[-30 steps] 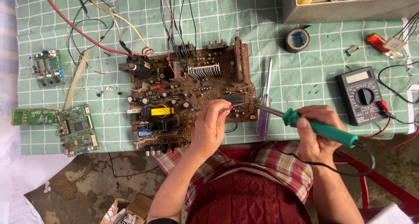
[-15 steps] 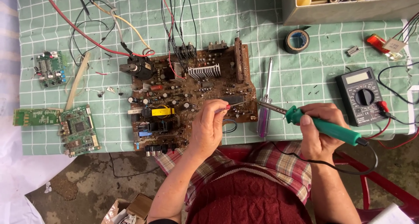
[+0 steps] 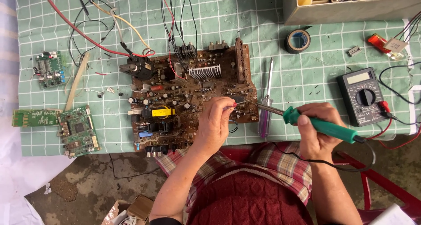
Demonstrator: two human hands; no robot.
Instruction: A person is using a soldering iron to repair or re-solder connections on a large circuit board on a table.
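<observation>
Two hands are seen over the bench point(image 3: 272, 23). A green-handled soldering iron point(image 3: 320, 125) is gripped in the closed right hand point(image 3: 316, 130), tip aimed left at the brown circuit board point(image 3: 188, 98). A thin wire point(image 3: 239, 104) is pinched in the left hand point(image 3: 215, 122), resting on the board's right part. Green checked cloth is spread under everything; bare concrete floor point(image 3: 83, 181) is seen below. A screwdriver point(image 3: 265, 102) lies between board and multimeter point(image 3: 362, 95). Tape roll point(image 3: 298, 41), small green boards point(image 3: 76, 130) and loose wires point(image 3: 101, 23) are scattered around.
</observation>
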